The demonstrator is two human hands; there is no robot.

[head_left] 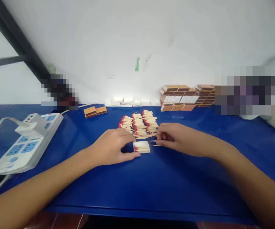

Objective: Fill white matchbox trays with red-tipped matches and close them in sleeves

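A small white matchbox tray (145, 145) lies on the blue table with some red-tipped matchsticks inside, along its near side. My left hand (113, 147) holds it from the left, index finger at the far edge and thumb at the near edge. Just right of the tray, my right hand (169, 136) is closed in a pinch on matchsticks (153, 141), whose ends point left out of the fingertips. Behind the tray lies a large pile of matchsticks (139, 124) in rough rows, most red heads facing left.
Stacked matchboxes (177, 98) stand against the wall at the back right. White trays (127, 101) line the wall's foot. Two matchboxes (94, 111) sit back left. A white power strip (30, 143) with plug and cable occupies the left side.
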